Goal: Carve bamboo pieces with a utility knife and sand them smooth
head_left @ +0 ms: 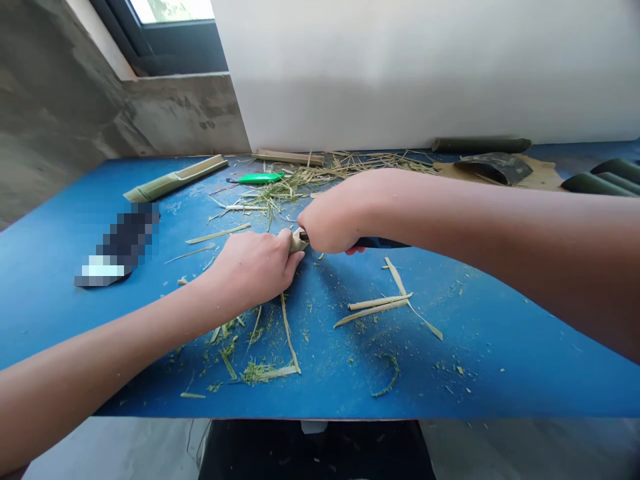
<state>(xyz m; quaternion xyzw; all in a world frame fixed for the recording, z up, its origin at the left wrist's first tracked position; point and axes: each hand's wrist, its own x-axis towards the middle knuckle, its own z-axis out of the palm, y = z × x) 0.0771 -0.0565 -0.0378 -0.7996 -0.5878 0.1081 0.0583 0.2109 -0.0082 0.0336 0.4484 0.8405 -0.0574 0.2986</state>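
My left hand is closed around a short pale piece of bamboo, and only its end shows past the thumb and fingers. My right hand meets it from the right, wrapped around a dark-handled tool. The handle sticks out behind that fist, under the forearm. A small dark metal part touches or nearly touches the bamboo's end; the rest of the tool is hidden by my fingers. Both hands are just above the middle of the blue table, close together.
A green utility knife lies beyond my hands, beside a heap of bamboo shavings. A split bamboo length and a pixelated dark object are at left. Bamboo strips lie in front; dark green tubes lie far right.
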